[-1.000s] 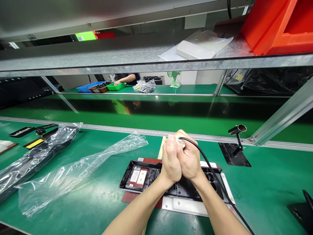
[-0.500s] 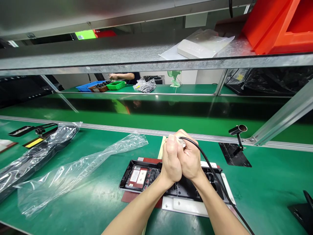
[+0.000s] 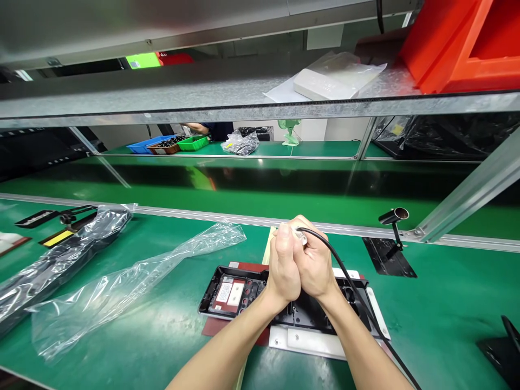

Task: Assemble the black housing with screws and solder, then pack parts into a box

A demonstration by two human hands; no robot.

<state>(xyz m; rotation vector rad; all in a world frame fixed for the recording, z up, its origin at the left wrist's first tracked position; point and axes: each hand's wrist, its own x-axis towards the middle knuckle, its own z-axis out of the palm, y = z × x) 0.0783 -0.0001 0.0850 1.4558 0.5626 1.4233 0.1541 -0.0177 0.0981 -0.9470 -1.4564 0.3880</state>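
Observation:
My left hand and my right hand are pressed together with fingers curled round a corded tool. Only its pale, shiny end shows above my fists; the rest is hidden, so its exact kind is unclear. From that end a black cable runs over my right wrist towards the lower right. Beneath my hands lies a long black plastic housing with ribs and holes inside. White fixture blocks and dark red boards border the housing, whose middle my hands cover.
On the left lie a clear plastic bag and a wrapped dark part. A metal tube stand is at the right. Above runs a metal shelf with a red bin. Across the bench, a person's arm shows near trays.
My hands keep their grip on the tool over the housing, almost unmoved. The view has shifted slightly. Across the bench, the other person's hand has moved back, partly out of sight.

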